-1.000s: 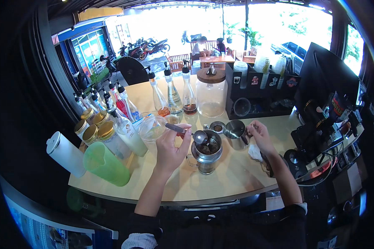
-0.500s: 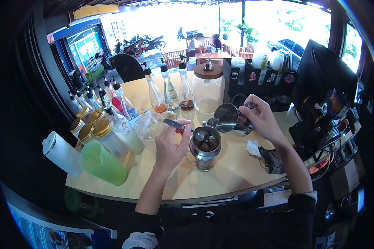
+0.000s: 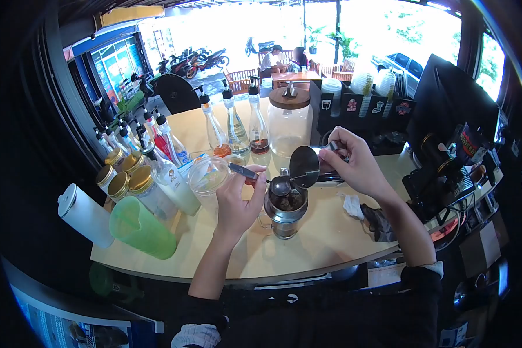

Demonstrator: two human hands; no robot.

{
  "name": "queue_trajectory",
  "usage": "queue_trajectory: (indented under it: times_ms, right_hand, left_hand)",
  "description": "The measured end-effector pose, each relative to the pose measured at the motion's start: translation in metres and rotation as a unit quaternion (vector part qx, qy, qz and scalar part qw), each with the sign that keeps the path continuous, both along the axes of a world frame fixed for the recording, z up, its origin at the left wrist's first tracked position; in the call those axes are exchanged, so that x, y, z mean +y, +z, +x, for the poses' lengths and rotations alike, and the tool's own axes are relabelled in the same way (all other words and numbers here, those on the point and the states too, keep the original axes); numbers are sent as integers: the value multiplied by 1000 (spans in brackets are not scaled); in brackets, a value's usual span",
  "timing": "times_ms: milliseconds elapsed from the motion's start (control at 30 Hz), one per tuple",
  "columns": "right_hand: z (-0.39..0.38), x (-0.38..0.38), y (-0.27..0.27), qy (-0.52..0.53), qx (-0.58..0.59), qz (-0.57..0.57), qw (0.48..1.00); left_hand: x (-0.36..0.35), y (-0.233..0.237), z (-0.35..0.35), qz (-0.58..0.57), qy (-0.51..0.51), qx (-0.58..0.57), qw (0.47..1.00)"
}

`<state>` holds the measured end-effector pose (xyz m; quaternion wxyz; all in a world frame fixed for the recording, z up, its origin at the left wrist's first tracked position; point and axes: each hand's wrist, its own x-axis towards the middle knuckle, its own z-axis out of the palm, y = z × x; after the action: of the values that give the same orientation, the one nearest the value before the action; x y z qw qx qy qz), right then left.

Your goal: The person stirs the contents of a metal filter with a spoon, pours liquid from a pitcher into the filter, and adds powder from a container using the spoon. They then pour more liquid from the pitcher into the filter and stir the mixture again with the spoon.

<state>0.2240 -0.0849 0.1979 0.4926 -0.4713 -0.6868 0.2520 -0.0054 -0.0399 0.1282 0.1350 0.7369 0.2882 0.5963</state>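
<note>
A dark-handled spoon (image 3: 280, 186) is in my left hand (image 3: 240, 200), its bowl over a metal filter cup (image 3: 286, 216) holding dark, wet-looking contents. That cup sits on a glass mug (image 3: 285, 231) whose handle points left. My right hand (image 3: 354, 162) grips a steel pitcher (image 3: 305, 166) by the handle, tipped left with its rim above the filter cup. A thin stream seems to run from the pitcher near the spoon. A clear round plastic lid (image 3: 209, 174) lies just left of my left hand.
Pump bottles (image 3: 236, 132), a wooden-lidded jar (image 3: 290, 130), gold-lidded jars (image 3: 119, 187) and a green pitcher (image 3: 142, 227) stand around the counter (image 3: 249, 258). Crumpled tissue (image 3: 352, 206) and dark cloth (image 3: 378, 223) lie right. Two people (image 3: 272, 61) sit outside beyond the counter.
My right hand has moved slightly left and tipped the steel pitcher further, bringing its rim closer to the filter cup. My left hand and spoon have hardly moved.
</note>
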Motion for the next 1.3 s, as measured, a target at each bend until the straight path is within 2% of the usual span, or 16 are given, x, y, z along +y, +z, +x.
queue_trajectory:
  times_ms: [433,533,733,900,1300]
  right_hand:
    - [-5,-2,3,14,25,-4,1000]
    - [-8,-2,4,19,64,-19,998]
    - [-14,-4,9,13,49,-16,999]
    - [-15,-2,10,-17,-19,29,999]
    - [-17,0,10,-44,-14,37,998]
  left_hand:
    - [-3,3,2,33,9,17,999]
    - [-5,6,1,48,23,22,998]
    - [-11,12,-7,90,63,56,992]
    - [-14,15,-9,97,67,67,991]
    - [-15,13,-9,88,60,69,992]
